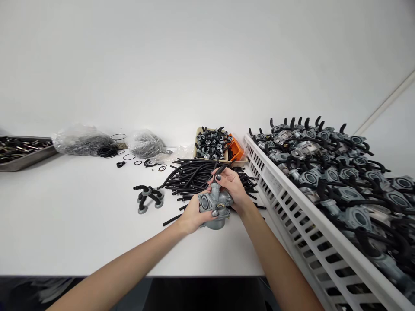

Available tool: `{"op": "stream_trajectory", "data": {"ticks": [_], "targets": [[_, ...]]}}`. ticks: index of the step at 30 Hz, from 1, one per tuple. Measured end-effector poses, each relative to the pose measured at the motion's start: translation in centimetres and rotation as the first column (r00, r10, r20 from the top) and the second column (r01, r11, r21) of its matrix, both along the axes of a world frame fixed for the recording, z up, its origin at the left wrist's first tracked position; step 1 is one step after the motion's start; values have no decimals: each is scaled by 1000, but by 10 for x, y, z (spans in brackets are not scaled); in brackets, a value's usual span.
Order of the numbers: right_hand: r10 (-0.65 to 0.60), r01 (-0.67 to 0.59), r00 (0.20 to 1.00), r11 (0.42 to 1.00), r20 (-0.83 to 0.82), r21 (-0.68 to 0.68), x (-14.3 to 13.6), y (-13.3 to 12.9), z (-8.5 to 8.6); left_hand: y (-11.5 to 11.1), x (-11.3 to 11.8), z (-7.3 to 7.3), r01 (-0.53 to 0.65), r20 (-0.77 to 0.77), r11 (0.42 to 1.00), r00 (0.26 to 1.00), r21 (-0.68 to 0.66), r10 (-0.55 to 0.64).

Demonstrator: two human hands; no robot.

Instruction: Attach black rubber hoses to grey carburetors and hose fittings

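Observation:
My left hand (193, 216) is closed round a grey metal carburetor (216, 223), with its thumb across the front of the body. The carburetor stands about upright, its round flanged opening turned to the left. At its top, my right hand (234, 185) pinches a black rubber elbow boot (219, 171) that sits on the upright neck. The right fingers partly hide the boot's lower end. Behind and beneath both hands spreads a pile of black rubber hoses (188, 175). To the left on the table stand several more rubber boots with metal caps (149, 198).
A white slotted crate (292, 220) heaped with carburetors borders the right side. At the back are a cream bin (196, 151) of capped boots and an orange tray (236, 147). Clear plastic bags (81, 140), black rings (129, 157) and a metal tray (29, 160) lie to the left.

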State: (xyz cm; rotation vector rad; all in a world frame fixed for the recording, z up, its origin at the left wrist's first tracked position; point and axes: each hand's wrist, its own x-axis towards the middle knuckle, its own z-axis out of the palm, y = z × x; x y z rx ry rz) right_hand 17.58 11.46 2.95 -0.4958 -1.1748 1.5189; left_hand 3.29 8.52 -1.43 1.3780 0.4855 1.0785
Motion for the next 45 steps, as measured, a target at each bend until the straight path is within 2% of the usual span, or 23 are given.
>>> {"op": "stream_trajectory", "data": {"ticks": [5,13,17,22,29,37,45], "targets": [[0,0,1000,1000,-1,0,0,0,1,0,0,-1,-16,-10,998,1000,-56,16],[-5,5,1000,1000,-5,-12,-1,0,0,-2,0,3,-34,-15,997,999,-70,33],[81,-81,997,995,-14,51,4,1,-1,-3,1,6,-48,-21,998,999,-46,47],[177,-184,980,980,92,78,9,-1,-3,-2,0,5,-52,1,995,999,-81,52],[133,-134,991,990,33,45,7,-1,-4,-2,0,6,-68,-8,994,998,-86,67],[160,-160,986,987,45,11,5,-2,-2,-2,0,7,-90,-4,991,996,-95,90],[147,-148,987,989,58,8,5,0,-5,-3,0,8,-56,-17,996,998,-64,55]]}}
